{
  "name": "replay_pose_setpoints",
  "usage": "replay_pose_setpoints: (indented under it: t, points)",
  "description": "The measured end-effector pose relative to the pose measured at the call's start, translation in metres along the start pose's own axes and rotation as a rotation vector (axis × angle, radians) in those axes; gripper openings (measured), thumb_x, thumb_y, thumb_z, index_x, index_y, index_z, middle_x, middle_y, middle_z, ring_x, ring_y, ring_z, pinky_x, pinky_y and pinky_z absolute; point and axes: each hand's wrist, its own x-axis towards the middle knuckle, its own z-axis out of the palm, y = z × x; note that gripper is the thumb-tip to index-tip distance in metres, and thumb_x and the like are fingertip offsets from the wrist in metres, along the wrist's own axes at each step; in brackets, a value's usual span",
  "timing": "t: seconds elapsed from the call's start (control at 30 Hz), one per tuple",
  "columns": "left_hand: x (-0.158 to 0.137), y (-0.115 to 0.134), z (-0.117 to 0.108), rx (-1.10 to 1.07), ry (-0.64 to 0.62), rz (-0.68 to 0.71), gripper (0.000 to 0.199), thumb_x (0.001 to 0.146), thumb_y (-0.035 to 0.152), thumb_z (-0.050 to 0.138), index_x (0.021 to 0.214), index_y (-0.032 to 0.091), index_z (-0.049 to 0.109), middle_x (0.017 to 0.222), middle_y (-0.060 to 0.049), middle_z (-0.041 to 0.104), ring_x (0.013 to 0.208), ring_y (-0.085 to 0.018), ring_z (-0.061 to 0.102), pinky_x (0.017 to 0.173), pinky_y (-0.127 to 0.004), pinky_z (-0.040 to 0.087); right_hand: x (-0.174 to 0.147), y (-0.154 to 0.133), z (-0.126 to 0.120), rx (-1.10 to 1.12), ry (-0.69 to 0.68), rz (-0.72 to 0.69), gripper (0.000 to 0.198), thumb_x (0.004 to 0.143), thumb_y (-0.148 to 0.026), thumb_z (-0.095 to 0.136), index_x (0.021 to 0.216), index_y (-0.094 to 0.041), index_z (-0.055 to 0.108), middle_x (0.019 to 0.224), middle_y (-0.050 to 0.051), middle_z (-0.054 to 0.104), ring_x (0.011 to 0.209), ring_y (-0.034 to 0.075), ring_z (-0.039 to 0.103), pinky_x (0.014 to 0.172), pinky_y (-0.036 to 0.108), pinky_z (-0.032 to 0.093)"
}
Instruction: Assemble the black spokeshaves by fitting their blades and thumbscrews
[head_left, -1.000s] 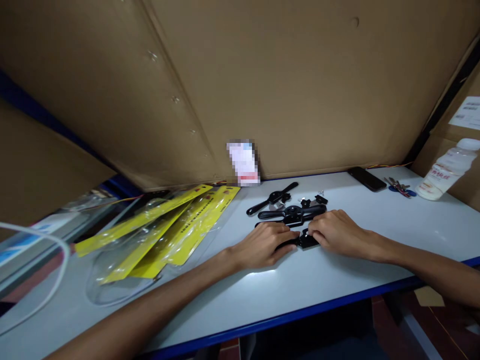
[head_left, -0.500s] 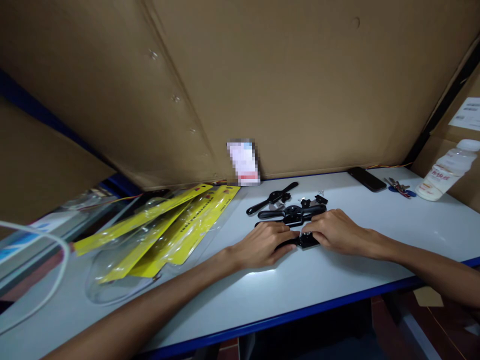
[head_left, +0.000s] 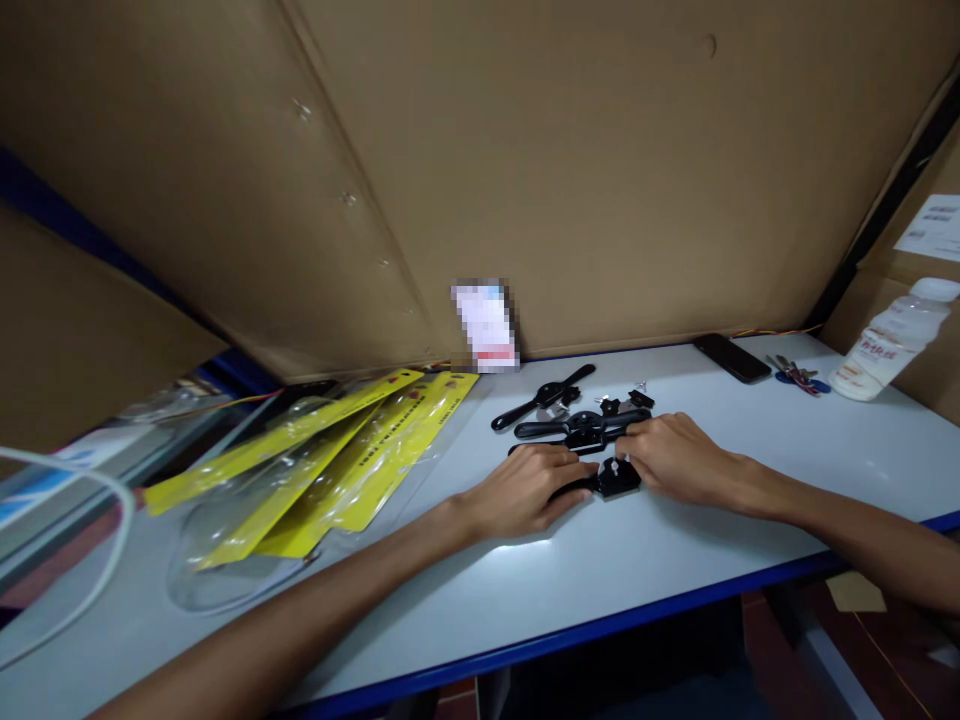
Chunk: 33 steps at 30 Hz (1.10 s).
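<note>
A black metal two-handled tool (head_left: pixel 619 480) is lying on the white, blue-edged table (head_left: pixel 675 585), nearest the person in a group of similar black tools (head_left: pixel 544 397); the left hand (head_left: pixel 529 490) is gripping its left handle between thumb and fingers; the right hand (head_left: pixel 679 460) is curling its fingers at the tool's right side, whether pinching anything one cannot tell; yellow cards with clear plastic packaging (head_left: pixel 409 445) are lying fanned to the left.

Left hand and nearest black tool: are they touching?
Touching: the head view shows the left hand holding the black tool, its handle between thumb and finger.
</note>
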Motion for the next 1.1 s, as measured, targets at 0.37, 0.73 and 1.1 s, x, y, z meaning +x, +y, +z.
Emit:
replay_pose_setpoints:
  t: [0.37, 0.73, 1.1]
  points:
    - [0.000, -0.001, 0.001, 0.016, -0.003, 0.016, 0.032, 0.106, 0.034, 0.045, 0.121, 0.016, 0.067, 0.097, -0.009, 0.074, 0.083, -0.023, 0.070, 0.071, -0.035, 0.051, 0.003, 0.007, 0.002, 0.066, -0.005, -0.080, 0.037, 0.084, -0.002, 0.051, 0.101, -0.022, 0.077, 0.088, 0.004, 0.073, 0.070, 0.014, 0.058, 0.059, 0.029, 0.027]
    - [-0.001, 0.000, 0.000, 0.010, -0.008, 0.001, 0.033, 0.106, 0.035, 0.045, 0.122, 0.016, 0.066, 0.097, -0.010, 0.074, 0.083, -0.023, 0.070, 0.071, -0.035, 0.051, 0.014, 0.021, 0.017, 0.250, -0.079, -0.064, 0.014, 0.091, -0.031, 0.069, 0.095, -0.018, 0.070, 0.093, 0.006, 0.069, 0.081, 0.020, 0.059, 0.069, 0.031, 0.040]
    - [0.000, 0.001, -0.001, 0.004, -0.011, -0.022, 0.033, 0.106, 0.036, 0.044, 0.119, 0.015, 0.067, 0.094, -0.010, 0.073, 0.082, -0.023, 0.069, 0.072, -0.035, 0.051, 0.020, 0.031, 0.028, 0.355, 0.041, -0.212, 0.014, 0.095, -0.026, 0.065, 0.098, -0.015, 0.073, 0.094, 0.007, 0.067, 0.087, 0.018, 0.059, 0.080, 0.033, 0.046]
